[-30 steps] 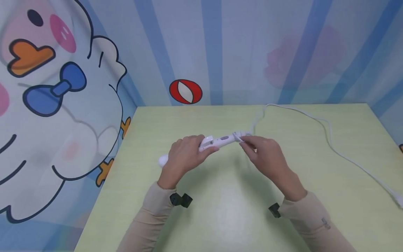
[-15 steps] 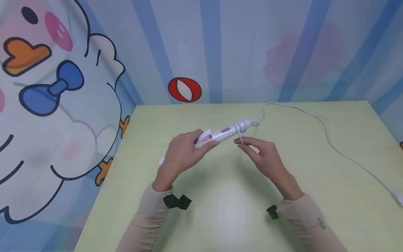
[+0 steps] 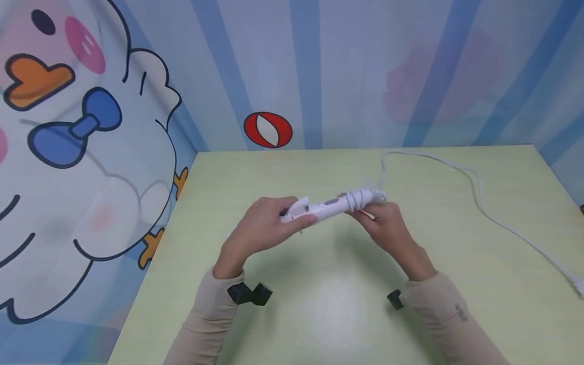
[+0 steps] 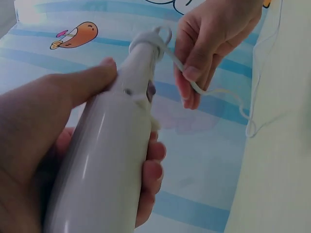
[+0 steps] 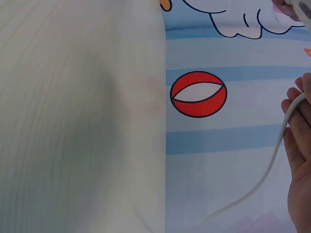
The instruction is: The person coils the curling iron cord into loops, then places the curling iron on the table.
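As wht wand (image 3: 325, 210) sits in L hand (image 3: 265, 220), R hand (image 3: 390, 228) pinches cord (image 3: 357, 199).

loads of room over the near table (image 3: 328, 324) between the sleeves (image 3: 431, 299), but the white cord (image 3: 478, 197) snakes across the right side and the patterned wall (image 3: 351, 76) blocks anything past the far edge.

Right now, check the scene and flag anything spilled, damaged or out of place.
Nothing stands out: no spill or damage shows. The wand has its cord wound around one end, and the rest trails loosely over the table, which seems ordinary.
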### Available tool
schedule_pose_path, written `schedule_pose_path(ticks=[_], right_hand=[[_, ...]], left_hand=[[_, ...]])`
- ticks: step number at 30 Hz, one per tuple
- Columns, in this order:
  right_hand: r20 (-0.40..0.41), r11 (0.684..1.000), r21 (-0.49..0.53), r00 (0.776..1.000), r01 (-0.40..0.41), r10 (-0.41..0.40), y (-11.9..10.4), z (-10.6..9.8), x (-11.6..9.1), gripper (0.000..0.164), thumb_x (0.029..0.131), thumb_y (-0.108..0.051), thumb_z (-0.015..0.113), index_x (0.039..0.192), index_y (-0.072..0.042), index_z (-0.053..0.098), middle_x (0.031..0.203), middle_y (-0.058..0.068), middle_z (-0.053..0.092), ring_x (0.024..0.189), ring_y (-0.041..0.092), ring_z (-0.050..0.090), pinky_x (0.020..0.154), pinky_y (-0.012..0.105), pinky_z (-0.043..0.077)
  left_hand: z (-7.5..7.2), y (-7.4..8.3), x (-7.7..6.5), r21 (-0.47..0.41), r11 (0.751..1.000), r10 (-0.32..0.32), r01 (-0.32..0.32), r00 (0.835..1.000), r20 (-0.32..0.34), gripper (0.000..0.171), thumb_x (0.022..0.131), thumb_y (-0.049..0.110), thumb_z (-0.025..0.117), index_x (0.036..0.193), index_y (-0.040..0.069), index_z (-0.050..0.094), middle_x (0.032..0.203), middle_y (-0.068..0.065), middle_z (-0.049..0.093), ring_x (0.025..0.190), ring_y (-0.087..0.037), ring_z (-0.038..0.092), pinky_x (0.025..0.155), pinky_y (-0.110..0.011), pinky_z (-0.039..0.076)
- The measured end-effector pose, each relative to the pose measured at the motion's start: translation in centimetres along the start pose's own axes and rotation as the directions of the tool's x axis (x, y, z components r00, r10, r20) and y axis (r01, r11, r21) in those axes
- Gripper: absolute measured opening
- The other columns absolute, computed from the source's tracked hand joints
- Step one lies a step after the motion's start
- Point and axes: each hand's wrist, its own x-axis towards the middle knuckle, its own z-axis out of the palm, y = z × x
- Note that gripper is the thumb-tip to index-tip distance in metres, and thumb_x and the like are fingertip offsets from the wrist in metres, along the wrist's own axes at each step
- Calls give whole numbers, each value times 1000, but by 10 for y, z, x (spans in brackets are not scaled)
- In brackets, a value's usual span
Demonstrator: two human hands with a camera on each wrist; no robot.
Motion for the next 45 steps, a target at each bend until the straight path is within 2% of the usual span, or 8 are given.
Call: schedule_pose_path(ticks=[5, 9, 15, 20, 31, 35, 39, 45], right_hand=[[108, 999, -21, 994, 37, -34, 6, -6, 0, 39, 72, 8, 71, 107, -9, 67, 106, 8, 67, 99, 23, 64, 87, 20, 44], [209, 997, -20, 976, 68, -62, 11, -16, 3, 36, 76, 4, 69, 110, -8, 66, 103, 5, 68, 94, 20, 65, 81, 26, 49], [382, 996, -64, 921, -55, 75, 9, -29, 16, 22, 84, -13, 66, 106, -12, 69, 103, 1, 69, 94, 15, 65, 75, 34, 51], [445, 989, -127, 887, -77, 126, 5, -33, 26, 18, 84, -16, 67, 101, -11, 71, 97, 1, 70, 86, 13, 66, 68, 33, 50], [391, 915, -403, 909, 29, 143, -17, -25, 29, 9, 81, -15, 70, 89, -11, 71, 82, 0, 69, 67, 14, 63, 61, 33, 49], [369, 891, -452, 899, -48, 236, -24, -18, 27, 8, 83, -16, 68, 87, -9, 70, 75, 1, 67, 59, 13, 57, 56, 33, 45], [366, 869, -462, 855, -175, 367, -29, -11, 26, 14, 87, -19, 64, 88, -6, 68, 67, 0, 61, 52, 12, 48, 52, 30, 40], [330, 862, -381, 822, -334, 464, -29, -5, 18, 15, 90, -21, 60, 83, -7, 62, 59, -1, 50, 49, 12, 40, 47, 27, 34]], left_hand=[[-4, 1, -5, 27, 997, 68, -70, 994, 85, 36, 81, 61, 56, 85, 25, 60, 64, 10, 55, 55, -9, 49, 49, -26, 39], [-6, 3, -8, 101, 990, 85, -98, 989, 123, 38, 79, 64, 55, 81, 26, 58, 60, 10, 52, 52, -7, 47, 49, -24, 38], [-6, 9, -11, 148, 986, 53, -81, 982, 182, 41, 76, 68, 55, 76, 27, 56, 58, 10, 51, 52, -6, 47, 48, -24, 38], [-1, 15, -11, 217, 973, 26, -73, 978, 208, 41, 77, 66, 56, 77, 25, 56, 57, 9, 49, 51, -6, 47, 47, -24, 37], [36, 0, 5, 309, 946, -141, 98, 983, 118, 43, 79, 65, 55, 83, 22, 57, 59, 5, 49, 51, -11, 47, 47, -27, 37], [49, -7, 14, 286, 944, -192, 163, 979, 75, 45, 79, 66, 52, 82, 22, 55, 62, 3, 50, 53, -13, 48, 47, -28, 37], [53, -12, 19, 269, 942, -212, 203, 977, 7, 47, 79, 67, 51, 82, 21, 55, 62, 2, 50, 53, -13, 48, 47, -29, 36], [49, -14, 21, 246, 941, -215, 235, 971, -105, 46, 81, 64, 52, 84, 19, 56, 59, 2, 50, 50, -13, 46, 45, -27, 34]])
